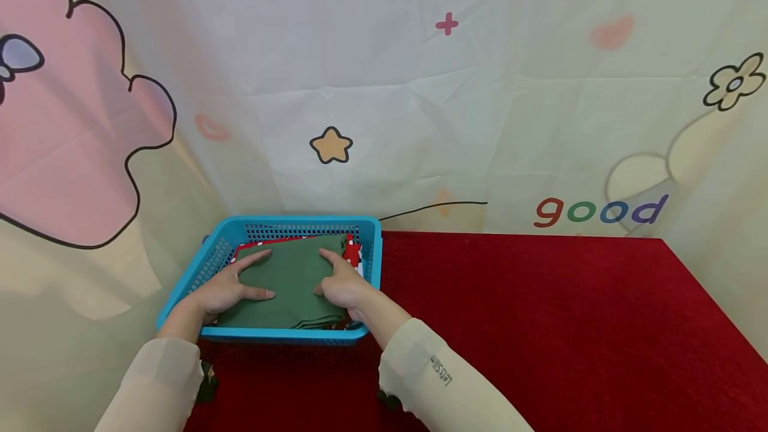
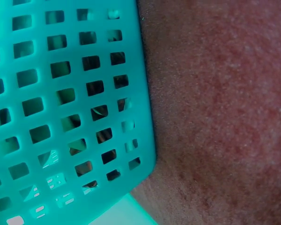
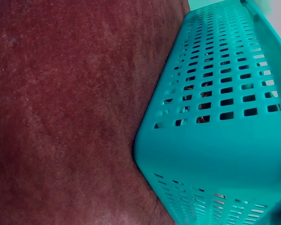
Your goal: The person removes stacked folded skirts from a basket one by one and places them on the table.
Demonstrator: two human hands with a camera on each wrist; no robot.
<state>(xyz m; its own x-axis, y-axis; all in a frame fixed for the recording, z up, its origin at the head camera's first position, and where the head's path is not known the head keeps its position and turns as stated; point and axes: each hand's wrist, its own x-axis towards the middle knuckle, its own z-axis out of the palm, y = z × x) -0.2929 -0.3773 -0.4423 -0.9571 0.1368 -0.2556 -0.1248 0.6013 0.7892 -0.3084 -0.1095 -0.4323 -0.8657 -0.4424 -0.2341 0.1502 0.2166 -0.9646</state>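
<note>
A folded green cloth (image 1: 291,282) lies on top inside a blue plastic basket (image 1: 282,334). Red fabric with white spots (image 1: 353,253) peeks out around its far and right edges. My left hand (image 1: 225,292) rests on the cloth's left side, thumb and forefinger spread apart. On the right side, my right hand (image 1: 345,283) touches the cloth with its forefinger extended and thumb out; its other fingers are mostly hidden. Both wrists pass over the near part of the basket. Each wrist view shows the basket's perforated wall (image 2: 51,98) standing on a red surface.
The basket sits at the left of a red-covered table (image 1: 528,312). Close behind it hangs a pale printed curtain (image 1: 408,152), which also runs along the left and right sides. Dark straps (image 1: 207,382) show by the sleeves.
</note>
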